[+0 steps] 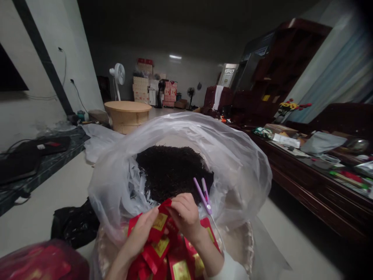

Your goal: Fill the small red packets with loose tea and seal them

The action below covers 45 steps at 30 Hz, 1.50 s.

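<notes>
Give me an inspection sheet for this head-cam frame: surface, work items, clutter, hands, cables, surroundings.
Surface: pale floor; no worktable under the hands.
Work items: red and gold sachets bunched below the hands; clear plastic bag open, holding dark loose leaves; purple clip tool in the bag's mouth.
Clutter: black bag on the floor; red bag at lower left; packets and papers on the dark wood counter.
Hands: left hand and right hand both pinch one red sachet.
Cables: black wall cables; black cord on the left ledge.
Surroundings: round wooden table, white fan, stacked boxes, dark shelving.
</notes>
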Each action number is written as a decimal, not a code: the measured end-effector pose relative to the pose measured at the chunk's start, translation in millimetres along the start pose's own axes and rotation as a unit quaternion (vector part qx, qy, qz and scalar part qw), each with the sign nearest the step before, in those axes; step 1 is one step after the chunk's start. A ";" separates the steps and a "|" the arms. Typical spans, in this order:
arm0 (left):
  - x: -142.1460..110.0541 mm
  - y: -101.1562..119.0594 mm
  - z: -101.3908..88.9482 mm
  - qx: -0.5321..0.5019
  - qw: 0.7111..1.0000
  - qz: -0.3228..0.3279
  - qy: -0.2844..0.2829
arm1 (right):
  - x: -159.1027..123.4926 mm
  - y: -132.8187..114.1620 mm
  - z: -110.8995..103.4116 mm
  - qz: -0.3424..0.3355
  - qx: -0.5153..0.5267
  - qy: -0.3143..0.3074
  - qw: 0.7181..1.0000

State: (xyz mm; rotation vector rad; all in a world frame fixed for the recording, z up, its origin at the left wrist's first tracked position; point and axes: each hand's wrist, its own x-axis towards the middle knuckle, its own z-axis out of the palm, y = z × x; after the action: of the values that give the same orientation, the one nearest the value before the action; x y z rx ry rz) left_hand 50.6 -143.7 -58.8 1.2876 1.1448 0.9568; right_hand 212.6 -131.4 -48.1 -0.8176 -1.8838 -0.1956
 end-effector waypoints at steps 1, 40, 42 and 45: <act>0.4 0.9 -1.3 -0.040 0.999 -0.016 -0.021 | 0.6 -0.2 -1.5 0.007 0.011 -0.011 1.000; 41.7 -10.0 -18.8 0.462 0.784 0.413 0.034 | -4.3 15.6 1.3 0.477 0.418 -0.135 0.761; 41.8 -16.0 -20.6 0.475 0.781 0.405 0.031 | -6.1 14.6 5.4 0.478 0.443 -0.122 0.748; 41.9 -18.2 -24.1 0.478 0.781 0.402 0.024 | -7.6 13.5 10.3 0.466 0.433 -0.136 0.760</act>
State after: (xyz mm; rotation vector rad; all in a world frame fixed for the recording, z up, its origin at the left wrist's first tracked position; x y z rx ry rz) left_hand 34.1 -99.2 -79.3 2.7522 1.1524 1.0047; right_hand 215.1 -119.7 -62.4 -1.0103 -1.3298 1.3801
